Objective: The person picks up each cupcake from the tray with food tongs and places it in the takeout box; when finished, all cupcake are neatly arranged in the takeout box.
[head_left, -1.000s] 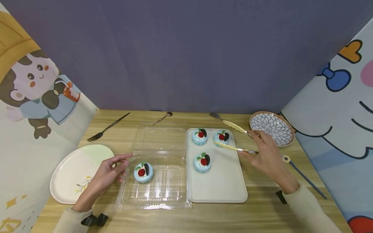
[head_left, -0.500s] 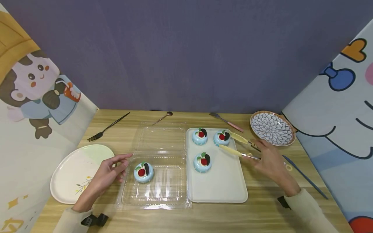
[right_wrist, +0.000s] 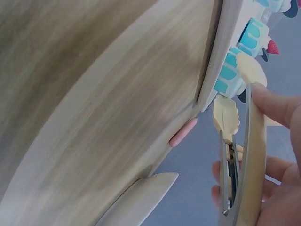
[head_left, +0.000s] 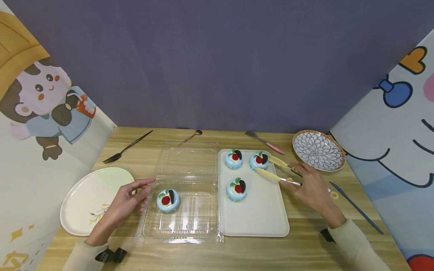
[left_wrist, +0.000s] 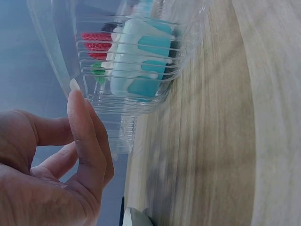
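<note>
My right hand grips a pair of tongs with cream scalloped tips. The tips stand spread at the right and front sides of a blue cake at the tray's back right; whether they touch it I cannot tell. Two more blue cakes, one at the back left and one in the middle, sit on the white tray. My left hand rests fingertips on the rim of an opened clear plastic box, its fingers loosely extended. Inside the box sits another blue cake.
A large pale plate lies at the left, below a black fork. Behind the box and tray lie a small spoon and a pink-handled fork. A patterned bowl and a dark blue knife are at the right.
The tongs have closed somewhat and moved right; their far arm came off the pink-handled fork to the cake's right side. In the last half second they barely moved. My left hand stays put.
</note>
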Tool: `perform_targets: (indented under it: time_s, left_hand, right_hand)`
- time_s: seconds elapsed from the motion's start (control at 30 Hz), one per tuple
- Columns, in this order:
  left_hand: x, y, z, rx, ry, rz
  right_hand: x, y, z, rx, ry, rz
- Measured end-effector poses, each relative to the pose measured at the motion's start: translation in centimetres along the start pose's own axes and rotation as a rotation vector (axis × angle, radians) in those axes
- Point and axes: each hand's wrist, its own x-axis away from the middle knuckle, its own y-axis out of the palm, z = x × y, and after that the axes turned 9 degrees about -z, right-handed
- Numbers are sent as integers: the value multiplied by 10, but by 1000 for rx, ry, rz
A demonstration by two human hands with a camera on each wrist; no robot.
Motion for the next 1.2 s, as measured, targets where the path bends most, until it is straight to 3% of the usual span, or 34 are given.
perform_targets:
  time_s: [0.5, 0.67, 0.83, 0.93, 1.2]
  left_hand:
    - [1, -1, 4, -10, -5, 12]
    - [2, 0, 4, -10, -10, 13]
    - [2, 0, 3, -5, -14, 14]
    - [2, 0, 3, -8, -11, 16]
    - [1, 0, 2, -16, -8, 14]
  right_hand:
    - [-2, -17, -12, -44, -40, 107]
    - [-4, -27, -28, -57, -77, 161]
    - [-9, -36, -54, -81, -169, 223]
    - [-10, -37, -72, -98, -220, 207]
    - [-6, -26, -119, -164, -310, 63]
